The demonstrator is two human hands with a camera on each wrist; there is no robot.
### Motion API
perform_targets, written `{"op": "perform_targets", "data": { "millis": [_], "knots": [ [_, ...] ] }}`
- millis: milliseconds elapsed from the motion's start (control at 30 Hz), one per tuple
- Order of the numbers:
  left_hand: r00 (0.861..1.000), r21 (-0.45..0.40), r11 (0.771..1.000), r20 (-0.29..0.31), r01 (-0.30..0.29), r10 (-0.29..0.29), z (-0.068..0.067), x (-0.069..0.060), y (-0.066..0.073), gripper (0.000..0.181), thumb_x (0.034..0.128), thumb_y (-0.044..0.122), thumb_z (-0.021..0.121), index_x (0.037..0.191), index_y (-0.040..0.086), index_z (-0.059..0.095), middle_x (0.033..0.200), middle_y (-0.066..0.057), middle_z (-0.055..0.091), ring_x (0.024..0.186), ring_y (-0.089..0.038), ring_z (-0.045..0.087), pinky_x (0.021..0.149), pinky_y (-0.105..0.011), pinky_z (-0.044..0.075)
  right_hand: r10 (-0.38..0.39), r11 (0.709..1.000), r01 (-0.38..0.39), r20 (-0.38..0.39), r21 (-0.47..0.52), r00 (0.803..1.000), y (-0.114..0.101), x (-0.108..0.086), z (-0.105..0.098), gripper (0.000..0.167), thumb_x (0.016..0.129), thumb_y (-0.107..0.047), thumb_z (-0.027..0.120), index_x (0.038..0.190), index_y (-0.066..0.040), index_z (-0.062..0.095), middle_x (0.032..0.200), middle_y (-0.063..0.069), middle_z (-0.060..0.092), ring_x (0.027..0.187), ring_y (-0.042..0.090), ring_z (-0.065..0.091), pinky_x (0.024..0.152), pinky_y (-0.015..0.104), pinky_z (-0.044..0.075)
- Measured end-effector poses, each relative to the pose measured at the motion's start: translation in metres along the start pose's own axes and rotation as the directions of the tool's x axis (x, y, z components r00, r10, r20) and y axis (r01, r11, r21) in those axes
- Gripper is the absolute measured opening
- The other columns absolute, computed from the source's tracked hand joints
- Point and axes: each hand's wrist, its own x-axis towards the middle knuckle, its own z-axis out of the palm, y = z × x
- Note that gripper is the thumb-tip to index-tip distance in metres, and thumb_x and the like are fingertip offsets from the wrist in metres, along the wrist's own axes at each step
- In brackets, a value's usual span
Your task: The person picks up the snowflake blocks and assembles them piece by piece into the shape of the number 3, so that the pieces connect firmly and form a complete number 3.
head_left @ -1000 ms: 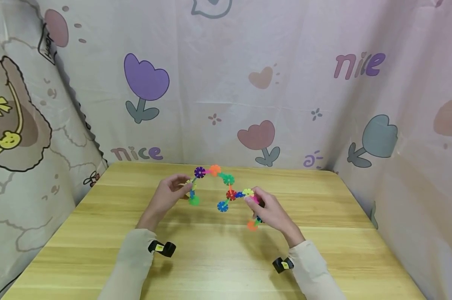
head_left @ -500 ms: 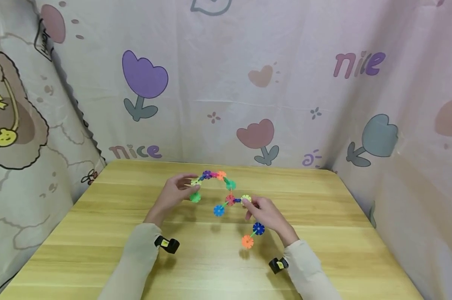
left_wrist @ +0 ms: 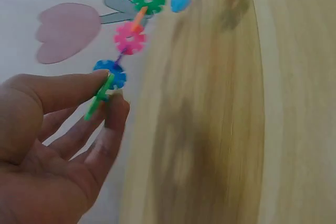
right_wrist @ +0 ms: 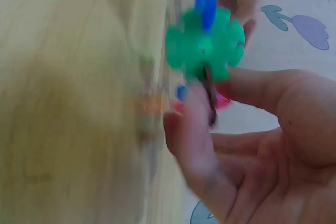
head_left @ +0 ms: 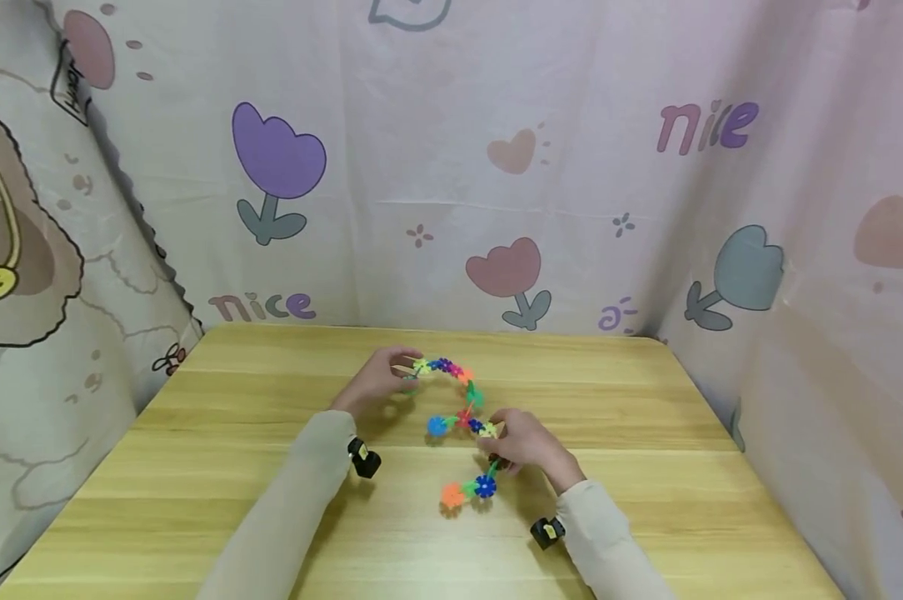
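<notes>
A curved chain of colorful snowflake discs (head_left: pixel 437 426), plastic and slotted into each other, spans both hands low over the table. In the head view its far end lies at my left hand (head_left: pixel 376 382). The left wrist view shows that thumb and fingers pinching a green disc (left_wrist: pixel 100 98), with blue, pink and green discs trailing beyond. My right hand (head_left: pixel 530 442) pinches the chain near a yellow disc; up close, a thin dark disc (right_wrist: pixel 211 100) sits between thumb and finger below a green disc (right_wrist: pixel 205 45). An orange disc (head_left: pixel 452 495) ends the near branch. Fingers partly hide the held discs.
The wooden table (head_left: pixel 197 500) extends around both arms. A patterned curtain (head_left: pixel 391 167) hangs behind and along both sides. Each sleeve carries a small black wrist camera, one on the left (head_left: pixel 364 458) and one on the right (head_left: pixel 547 532).
My left hand has shifted right while my right hand has come lower and nearer. The chain has sunk toward the table, and its orange end has swung left. Both hands have kept their pinch.
</notes>
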Motion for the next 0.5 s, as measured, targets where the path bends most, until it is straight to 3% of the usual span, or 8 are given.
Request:
{"op": "perform_targets", "data": {
  "millis": [100, 333, 500],
  "knots": [
    [1.000, 0.018, 1.000, -0.002, 0.009, -0.009, 0.005, 0.008, -0.002, 0.047, 0.0961, 0.003, 0.070, 0.142, 0.003, 0.057, 0.143, -0.023, 0.060, 0.127, -0.042, 0.061, 0.105, -0.050, 0.055, -0.027, 0.999, 0.025, 0.062, 0.031, 0.998, -0.001, 0.000, 0.002, 0.063, 0.100, -0.023, 0.070, 0.150, 0.004, 0.043, 0.082, 0.009, 0.068, 0.054, 0.025, 0.068, 0.054, 0.037, 0.061],
    [1.000, 0.108, 0.994, -0.031, 0.005, -0.002, 0.009, 0.017, -0.009, 0.038, 0.0980, 0.006, 0.069, 0.134, -0.001, 0.061, 0.134, -0.022, 0.066, 0.123, -0.039, 0.065, 0.105, -0.051, 0.055, -0.060, 0.998, 0.059, 0.092, 0.016, 0.994, -0.003, -0.003, 0.000, 0.057, 0.099, -0.021, 0.071, 0.146, 0.002, 0.049, 0.067, 0.010, 0.065, 0.052, 0.026, 0.067, 0.054, 0.037, 0.060],
    [1.000, 0.158, 0.987, -0.022, 0.018, -0.014, 0.009, 0.015, -0.010, 0.034, 0.0976, 0.004, 0.069, 0.130, -0.004, 0.064, 0.127, -0.023, 0.068, 0.114, -0.036, 0.067, 0.099, -0.047, 0.058, -0.071, 0.997, 0.072, 0.109, -0.003, 0.991, -0.004, -0.004, -0.002, 0.058, 0.099, -0.020, 0.071, 0.145, 0.006, 0.048, 0.071, 0.009, 0.068, 0.054, 0.025, 0.068, 0.055, 0.038, 0.061]
  ]
}}
